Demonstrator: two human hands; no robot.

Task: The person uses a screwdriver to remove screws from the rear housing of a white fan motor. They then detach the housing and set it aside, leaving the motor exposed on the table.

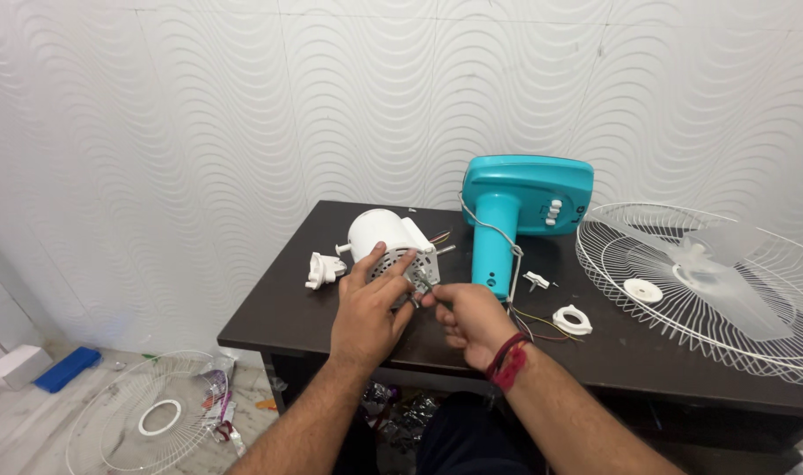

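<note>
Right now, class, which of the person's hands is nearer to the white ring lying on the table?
Right. The right hand is just left of the white ring; the left hand is farther left, on the white motor.

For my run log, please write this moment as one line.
left hand: steadies white fan motor | right hand: pinches small tool at motor | nearby: teal fan base, wire grille

You worked a white plastic fan motor housing [385, 239] on a dark brown wooden table [282, 303]; turquoise plastic fan base [524, 198], white wire fan guard [683, 281], white wavy-patterned wall [243, 105].
</note>
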